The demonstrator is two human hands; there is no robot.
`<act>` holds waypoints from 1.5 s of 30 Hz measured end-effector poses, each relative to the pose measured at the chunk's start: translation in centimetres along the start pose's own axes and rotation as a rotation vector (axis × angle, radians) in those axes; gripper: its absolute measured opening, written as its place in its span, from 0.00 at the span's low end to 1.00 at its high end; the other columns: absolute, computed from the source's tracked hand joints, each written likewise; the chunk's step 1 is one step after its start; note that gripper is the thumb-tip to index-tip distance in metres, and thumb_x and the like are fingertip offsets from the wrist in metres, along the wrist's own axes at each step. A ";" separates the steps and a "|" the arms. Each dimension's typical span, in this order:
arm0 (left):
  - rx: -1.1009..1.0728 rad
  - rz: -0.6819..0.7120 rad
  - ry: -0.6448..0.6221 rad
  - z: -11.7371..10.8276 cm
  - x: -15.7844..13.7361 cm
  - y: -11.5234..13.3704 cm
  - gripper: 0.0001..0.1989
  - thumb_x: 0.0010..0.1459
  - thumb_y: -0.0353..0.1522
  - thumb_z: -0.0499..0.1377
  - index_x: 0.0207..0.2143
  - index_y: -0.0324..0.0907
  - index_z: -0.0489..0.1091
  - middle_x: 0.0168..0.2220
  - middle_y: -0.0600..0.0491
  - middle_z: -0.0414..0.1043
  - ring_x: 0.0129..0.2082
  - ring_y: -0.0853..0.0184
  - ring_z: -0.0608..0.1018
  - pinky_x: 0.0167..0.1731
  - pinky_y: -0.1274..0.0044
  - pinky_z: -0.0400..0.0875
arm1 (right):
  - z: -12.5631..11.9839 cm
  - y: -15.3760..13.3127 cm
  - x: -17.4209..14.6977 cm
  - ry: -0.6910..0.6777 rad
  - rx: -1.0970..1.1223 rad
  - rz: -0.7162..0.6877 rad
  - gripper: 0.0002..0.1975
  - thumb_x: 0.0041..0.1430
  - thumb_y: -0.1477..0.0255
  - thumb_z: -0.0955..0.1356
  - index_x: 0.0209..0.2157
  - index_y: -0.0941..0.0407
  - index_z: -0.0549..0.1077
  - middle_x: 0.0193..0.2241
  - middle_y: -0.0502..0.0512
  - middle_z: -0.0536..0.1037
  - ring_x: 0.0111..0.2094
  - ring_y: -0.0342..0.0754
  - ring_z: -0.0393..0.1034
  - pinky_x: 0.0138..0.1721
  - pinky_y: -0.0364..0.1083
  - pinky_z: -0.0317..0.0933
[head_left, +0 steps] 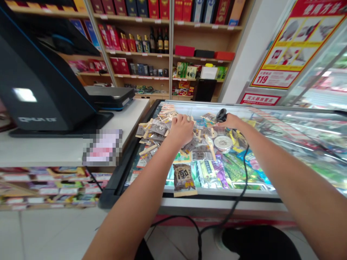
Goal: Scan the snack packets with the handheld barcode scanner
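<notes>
My left hand (182, 129) is on the pile of small snack packets (155, 128), its fingers curled down over some of them. The fingertips are partly hidden among the packets, which are grey-brown with cream edges. In my right hand (231, 121) is a black handheld barcode scanner (221, 115), held just right of the pile. One brown snack packet (184, 177) lies apart, face up with dark lettering, near the front edge of the glass-topped freezer (168, 193). From the right hand's side a black cable (245, 173) runs down over the front edge.
Under the glass are colourful frozen packs (235, 166) and a round tub (223, 143). To the left, a counter (54, 150) holds a black checkout terminal (48, 83) and a blurred-out flat item (104, 147). Shelves of boxes and bottles (159, 39) stand behind. Cables hang near my legs.
</notes>
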State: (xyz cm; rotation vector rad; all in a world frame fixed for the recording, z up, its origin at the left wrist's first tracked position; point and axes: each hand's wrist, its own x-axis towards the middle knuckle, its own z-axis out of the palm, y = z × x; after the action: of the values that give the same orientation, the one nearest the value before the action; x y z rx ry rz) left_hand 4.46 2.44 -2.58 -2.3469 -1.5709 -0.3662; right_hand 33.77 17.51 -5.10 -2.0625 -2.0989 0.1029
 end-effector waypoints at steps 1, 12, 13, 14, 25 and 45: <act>-0.002 0.014 0.001 -0.1 -0.1 0.2 0.17 0.63 0.31 0.54 0.51 0.37 0.75 0.54 0.38 0.69 0.58 0.45 0.67 0.56 0.58 0.61 | 0.0 0.1 -0.3 0.009 -0.002 -0.008 0.31 0.49 0.53 0.76 0.47 0.61 0.78 0.44 0.65 0.82 0.43 0.60 0.78 0.38 0.48 0.67; -0.379 0.067 0.088 -0.3 1.1 2.3 0.14 0.61 0.29 0.53 0.42 0.41 0.78 0.45 0.44 0.77 0.50 0.51 0.74 0.52 0.60 0.65 | 0.2 -0.9 -8.0 0.330 -0.096 -0.035 0.30 0.58 0.50 0.70 0.52 0.58 0.69 0.41 0.71 0.81 0.43 0.68 0.77 0.38 0.53 0.65; -0.512 0.032 0.102 -0.2 1.4 2.4 0.13 0.61 0.28 0.53 0.37 0.41 0.78 0.40 0.45 0.78 0.45 0.54 0.76 0.49 0.62 0.67 | -0.1 -1.1 -8.3 0.374 -0.059 -0.021 0.28 0.58 0.53 0.70 0.52 0.58 0.69 0.41 0.71 0.81 0.44 0.68 0.76 0.39 0.53 0.65; -0.669 -0.016 0.100 -0.1 1.7 2.5 0.12 0.60 0.27 0.53 0.32 0.41 0.78 0.35 0.46 0.78 0.39 0.57 0.76 0.45 0.66 0.68 | -0.5 -1.2 -8.6 0.422 -0.014 -0.004 0.27 0.59 0.56 0.70 0.53 0.58 0.69 0.42 0.70 0.81 0.44 0.68 0.76 0.39 0.53 0.65; -2.183 -0.571 -0.253 -0.6 2.2 3.1 0.19 0.66 0.49 0.54 0.39 0.41 0.68 0.40 0.38 0.80 0.37 0.58 0.80 0.35 0.71 0.71 | -2.4 -6.8 -12.0 0.773 0.504 -0.256 0.32 0.59 0.62 0.68 0.62 0.60 0.63 0.52 0.68 0.77 0.51 0.59 0.73 0.50 0.54 0.68; -2.156 -0.890 0.632 -0.3 4.6 -1.4 0.06 0.57 0.25 0.54 0.31 0.44 0.65 0.31 0.55 0.75 0.33 0.70 0.80 0.37 0.80 0.73 | -3.6 -7.1 -14.0 0.301 0.338 -0.731 0.11 0.50 0.65 0.70 0.36 0.55 0.76 0.28 0.53 0.80 0.31 0.51 0.74 0.35 0.46 0.65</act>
State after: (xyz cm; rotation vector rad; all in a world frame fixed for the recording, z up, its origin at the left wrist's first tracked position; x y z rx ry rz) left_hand 4.85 6.77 -0.45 -0.9758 -1.6887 -3.8089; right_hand 27.55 3.10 -1.54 -0.9756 -2.2922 0.0291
